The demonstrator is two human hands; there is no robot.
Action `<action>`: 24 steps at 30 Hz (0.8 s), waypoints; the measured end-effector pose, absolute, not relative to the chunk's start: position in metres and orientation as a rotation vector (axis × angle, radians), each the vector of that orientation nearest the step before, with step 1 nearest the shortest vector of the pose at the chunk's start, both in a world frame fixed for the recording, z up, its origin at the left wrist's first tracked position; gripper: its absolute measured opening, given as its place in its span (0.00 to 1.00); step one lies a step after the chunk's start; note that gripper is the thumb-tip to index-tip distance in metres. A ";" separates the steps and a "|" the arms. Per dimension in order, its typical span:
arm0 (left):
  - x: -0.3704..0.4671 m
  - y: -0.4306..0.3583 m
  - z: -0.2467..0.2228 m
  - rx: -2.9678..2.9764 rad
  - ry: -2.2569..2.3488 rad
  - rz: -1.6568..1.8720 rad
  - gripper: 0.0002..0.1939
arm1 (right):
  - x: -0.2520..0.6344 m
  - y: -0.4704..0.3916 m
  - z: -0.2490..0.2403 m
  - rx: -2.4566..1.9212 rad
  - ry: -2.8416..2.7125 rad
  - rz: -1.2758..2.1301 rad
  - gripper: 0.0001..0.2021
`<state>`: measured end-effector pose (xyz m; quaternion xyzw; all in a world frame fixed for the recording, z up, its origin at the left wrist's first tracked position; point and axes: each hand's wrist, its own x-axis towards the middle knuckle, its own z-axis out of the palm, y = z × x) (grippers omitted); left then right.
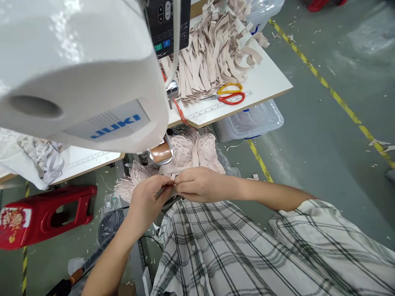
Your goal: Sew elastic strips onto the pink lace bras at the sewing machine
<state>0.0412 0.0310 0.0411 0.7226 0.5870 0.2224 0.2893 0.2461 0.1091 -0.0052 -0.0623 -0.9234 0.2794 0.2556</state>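
Observation:
My left hand (pixel 151 193) and my right hand (pixel 200 184) meet fingertip to fingertip below the sewing machine's head. Both are closed in a pinch on a pale pink fabric strip (pixel 173 176), of which only a short end shows between the fingers. Just beyond the hands lies a pale pink lace bra (pixel 206 150), its cups facing up. Whether the strip is joined to it I cannot tell. More lace pieces (pixel 137 174) are bunched at the left, near my left wrist. The copper-coloured roller (pixel 162 153) of the machine sits right above the fingertips.
The white Juki sewing machine (pixel 117 90) fills the upper left. On the white table (pixel 271 82) are a heap of beige straps (pixel 210 53) and scissors (pixel 230 93). A lidded plastic box (pixel 253 121) stands below. A red stool (pixel 46 213) is at the left.

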 end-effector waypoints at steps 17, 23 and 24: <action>0.075 0.027 0.001 1.513 1.744 1.149 0.06 | 0.240 0.101 -0.011 -0.543 -2.060 1.139 0.09; 0.068 0.033 -0.007 1.941 1.750 1.230 0.04 | 0.240 0.101 0.000 -0.587 -2.041 1.184 0.09; 0.069 0.033 -0.008 1.918 1.726 1.256 0.04 | 0.240 0.101 0.001 -0.628 -2.019 1.201 0.08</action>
